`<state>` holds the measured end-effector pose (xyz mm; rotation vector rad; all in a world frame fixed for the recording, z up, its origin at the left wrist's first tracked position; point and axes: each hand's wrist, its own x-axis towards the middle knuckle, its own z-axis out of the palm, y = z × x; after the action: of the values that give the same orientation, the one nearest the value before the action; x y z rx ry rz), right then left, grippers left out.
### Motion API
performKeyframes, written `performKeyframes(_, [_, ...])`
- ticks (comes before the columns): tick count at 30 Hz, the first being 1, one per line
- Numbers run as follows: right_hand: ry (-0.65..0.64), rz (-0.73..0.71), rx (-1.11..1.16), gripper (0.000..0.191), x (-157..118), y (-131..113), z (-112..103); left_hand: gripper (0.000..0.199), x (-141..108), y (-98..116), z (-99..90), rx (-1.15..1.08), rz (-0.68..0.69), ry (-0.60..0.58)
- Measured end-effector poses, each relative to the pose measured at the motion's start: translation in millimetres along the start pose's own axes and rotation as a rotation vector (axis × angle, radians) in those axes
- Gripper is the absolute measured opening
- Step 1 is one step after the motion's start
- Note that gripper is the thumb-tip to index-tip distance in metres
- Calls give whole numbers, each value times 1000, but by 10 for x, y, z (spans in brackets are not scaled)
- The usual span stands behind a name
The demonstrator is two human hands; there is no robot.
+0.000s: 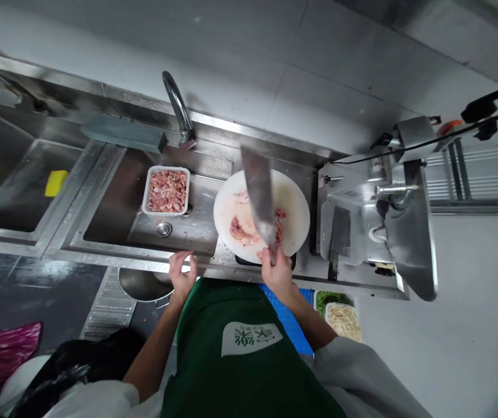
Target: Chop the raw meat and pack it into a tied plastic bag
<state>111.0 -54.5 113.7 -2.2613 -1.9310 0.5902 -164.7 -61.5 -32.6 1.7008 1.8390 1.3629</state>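
Observation:
My right hand [278, 271] grips the handle of a large cleaver [259, 191], its blade raised over a round white cutting board [290, 203]. Raw pinkish meat pieces [242, 228] lie on the board under the blade. My left hand [182, 271] rests on the front rim of the steel sink [113, 255], fingers curled loosely, holding nothing. A white tray of chopped raw meat [167, 190] sits in the sink basin to the left of the board.
A curved faucet [179, 110] rises behind the sink. A second basin with a yellow sponge [56, 182] lies at the left. A steel meat slicer [383, 220] stands right of the board. Below are a metal bowl [144, 284], blue crate [292, 325] and vegetable containers [342, 316].

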Motion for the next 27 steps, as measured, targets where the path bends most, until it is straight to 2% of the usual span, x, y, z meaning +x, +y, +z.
performKeyframes(2, [-180, 52, -65, 36, 43, -13, 186, 12, 11, 51, 90, -21, 6, -14])
performKeyframes(4, [-323, 70, -105, 35, 76, 25, 327, 13, 69, 163, 297, -62, 26, -87])
performKeyframes(5, [-354, 64, -109, 35, 87, 56, 364, 14, 109, 233, 432, -87, 41, -144])
performKeyframes(9, [-370, 41, -90, 36, 150, 164, 352, 21, 261, 460, 960, -167, 144, -392])
performKeyframes(12, [-351, 36, -35, 38, 280, 200, 346, 23, 317, 463, 1128, -151, 187, -464])
performKeyframes(15, [-350, 24, 77, 36, 416, 249, 331, 21, 332, 398, 1087, -121, 205, -467])
performKeyframes(18, [-306, 19, 142, 33, 388, 247, 185, 20, 322, 369, 937, -140, 204, -428])
performKeyframes(20, [-206, 21, 113, 36, 262, 161, 39, 19, 295, 368, 798, -149, 145, -317])
performKeyframes(23, [-49, 20, 70, 43, 60, -54, -83, 19, 238, 362, 581, -99, -11, -80])
performKeyframes(25, [-30, 33, 58, 44, 13, -175, -14, 20, 205, 360, 489, -63, -80, 14])
performKeyframes(27, [-137, 68, 37, 39, 50, -231, 162, 20, 187, 376, 486, -66, -83, 8])
